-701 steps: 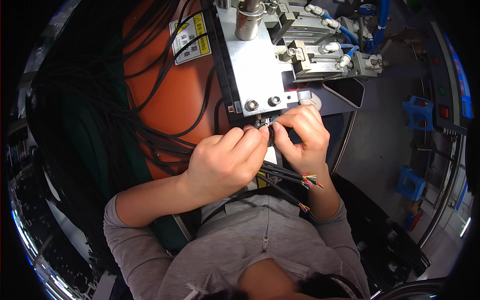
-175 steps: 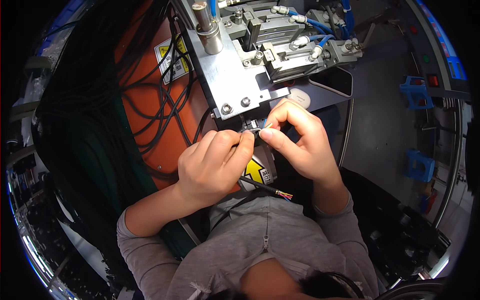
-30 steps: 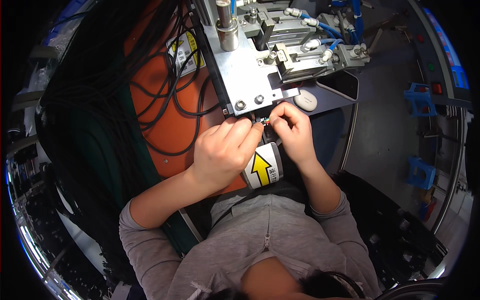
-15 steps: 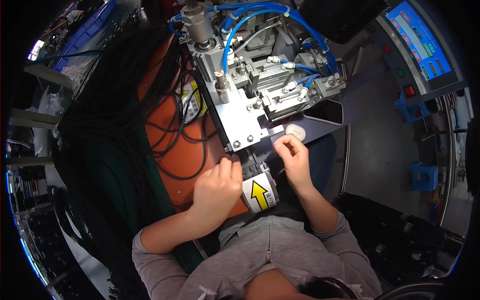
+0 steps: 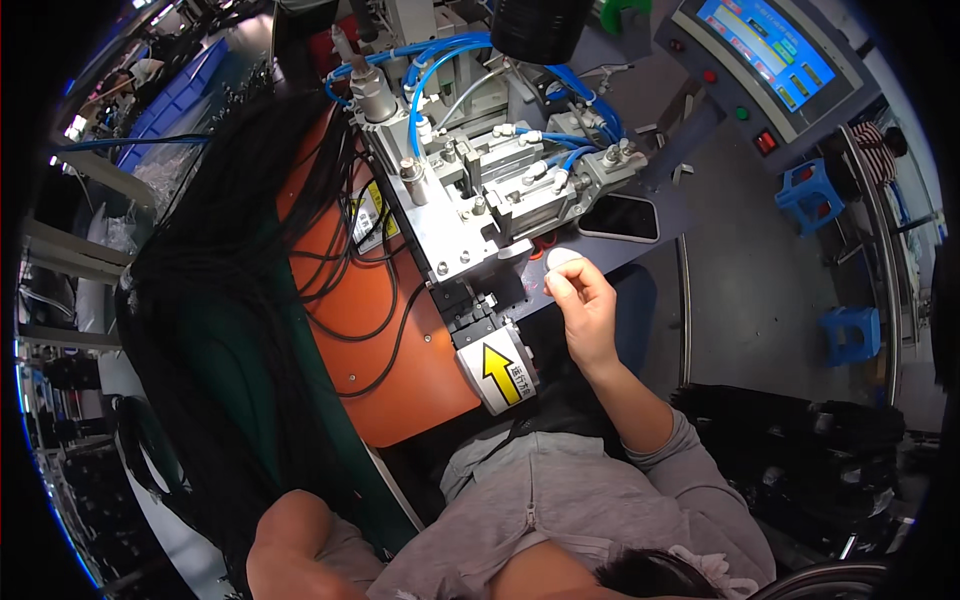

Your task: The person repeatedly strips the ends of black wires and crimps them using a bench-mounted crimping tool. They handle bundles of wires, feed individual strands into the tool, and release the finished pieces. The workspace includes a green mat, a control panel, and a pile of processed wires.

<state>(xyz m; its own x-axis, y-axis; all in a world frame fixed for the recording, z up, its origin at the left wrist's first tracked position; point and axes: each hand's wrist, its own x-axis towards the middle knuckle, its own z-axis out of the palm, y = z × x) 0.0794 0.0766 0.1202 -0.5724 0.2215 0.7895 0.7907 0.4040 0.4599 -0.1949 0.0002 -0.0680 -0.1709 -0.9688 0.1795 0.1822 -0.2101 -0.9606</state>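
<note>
My right hand (image 5: 587, 308) is raised in front of the machine, thumb and index finger pinched together and the other fingers curled; anything between the fingertips is too small to make out. Just beyond its fingers lies a rounded white case (image 5: 563, 257), partly covered by the hand. My left forearm (image 5: 290, 545) is bent at the lower left, and the hand at its end does not show. Left of my right hand is the metal pneumatic machine (image 5: 440, 230) with blue air hoses. A white cover with a yellow arrow (image 5: 499, 374) sits at its near end.
Thin black cables (image 5: 370, 375) trail over the orange board (image 5: 400, 400) from a large black bundle (image 5: 210, 230) on the left. A phone (image 5: 620, 218) lies right of the machine. A touchscreen panel (image 5: 765, 55) stands far right, and blue stools (image 5: 850, 335) are on the floor.
My left hand has left the machine's near end and gone down to the lower left, out of sight. The right hand stays pinched near the white case. The whole view has shifted, moving the machine leftward.
</note>
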